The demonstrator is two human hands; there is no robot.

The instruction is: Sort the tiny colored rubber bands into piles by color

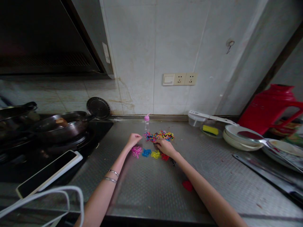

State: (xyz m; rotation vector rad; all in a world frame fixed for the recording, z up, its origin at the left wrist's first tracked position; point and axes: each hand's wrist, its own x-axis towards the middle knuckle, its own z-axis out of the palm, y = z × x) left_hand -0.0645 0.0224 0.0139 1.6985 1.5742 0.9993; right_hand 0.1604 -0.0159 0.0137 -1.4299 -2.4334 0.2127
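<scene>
A mixed heap of small colourful bands point(167, 136) lies on the metal counter. In front of it sit separate piles: pink point(136, 151), blue point(146, 153), yellow point(156, 154) and red point(164, 156), with some black bands point(173, 162) partly behind my right forearm. My left hand point(134, 139) is at the heap's left end, above the pink pile, its fingers pinched together; what they hold is too small to name. My right hand point(163, 145) is at the heap's front edge, fingers closed on a small dark band. A small clear bottle with a pink top point(147, 119) stands behind the heap.
A red object point(187, 185) lies beside my right forearm. On the left are a stove with pans point(68, 127), a phone-like device point(47, 173) and a white cable point(71, 188). Bowls point(240, 143), a yellow sponge point(210, 130), a knife point(267, 176) and a red thermos point(267, 108) are right.
</scene>
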